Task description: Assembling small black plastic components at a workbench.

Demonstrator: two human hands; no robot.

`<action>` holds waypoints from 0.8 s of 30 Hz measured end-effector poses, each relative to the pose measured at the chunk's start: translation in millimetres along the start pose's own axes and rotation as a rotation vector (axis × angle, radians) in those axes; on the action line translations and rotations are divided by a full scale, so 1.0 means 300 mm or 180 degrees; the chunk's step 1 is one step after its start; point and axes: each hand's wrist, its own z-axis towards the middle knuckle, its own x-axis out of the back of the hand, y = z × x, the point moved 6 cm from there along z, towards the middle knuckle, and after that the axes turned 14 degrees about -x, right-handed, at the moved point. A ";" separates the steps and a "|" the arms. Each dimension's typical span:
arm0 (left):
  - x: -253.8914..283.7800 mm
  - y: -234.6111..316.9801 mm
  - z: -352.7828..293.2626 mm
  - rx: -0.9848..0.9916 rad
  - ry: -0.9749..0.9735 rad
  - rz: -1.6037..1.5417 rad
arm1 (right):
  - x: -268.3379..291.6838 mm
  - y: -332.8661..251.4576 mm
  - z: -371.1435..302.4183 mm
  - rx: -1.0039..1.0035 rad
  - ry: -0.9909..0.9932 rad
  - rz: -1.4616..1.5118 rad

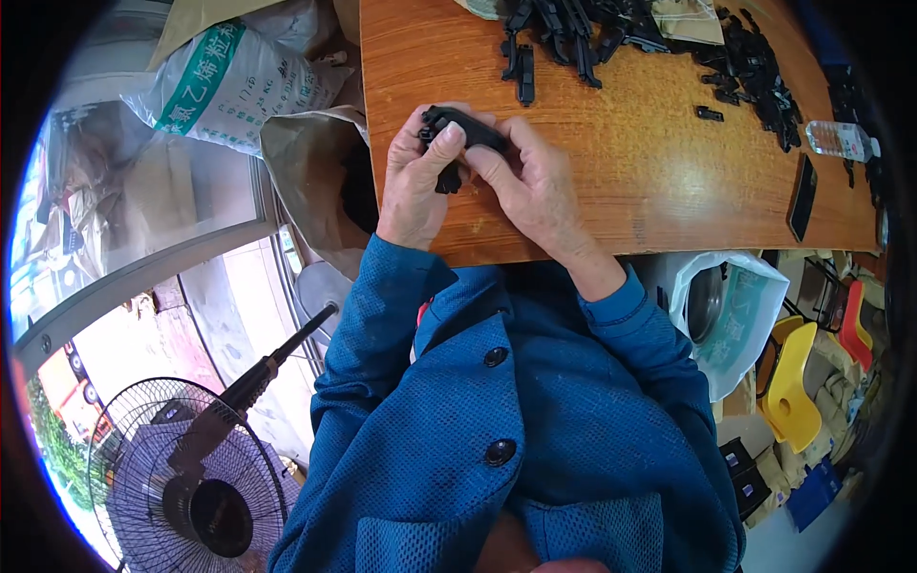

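Orange-brown wood grain fills the upper middle of the frame, a wooden table [611,181] whose near edge runs just above the person's blue buttoned jacket [497,420]. At the upper middle-left of the tabletop both hands meet over a black plastic part [460,134]. The left hand [415,181] is closed round its left end, thumb pressed on top and fingers curled underneath, while the right hand [530,186] pinches the right end between thumb and fingertips; the part is held just above the wood, tilted down toward the right, and a short black stub hangs below it between the two hands.

Along the top edge of the frame lies a heap of similar black parts [564,38], and a second scatter of small black pieces [759,86] runs down the upper right, well apart from the hands. At the far right a clear plastic bottle [841,140] lies on its side, with a dark phone [802,198] just below it near the table edge.

Left of the table stand a white printed sack [234,86] and a brown paper bag [306,172]. A standing fan [186,487] sits in the lower left, a white plastic bag [731,315] hangs at right centre, and yellow stools [793,387] sit beyond it
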 end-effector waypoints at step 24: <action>-0.191 0.002 0.328 -0.2507 -0.2587 0.5743 | 0.898 0.055 0.108 0.0951 0.1689 -0.4323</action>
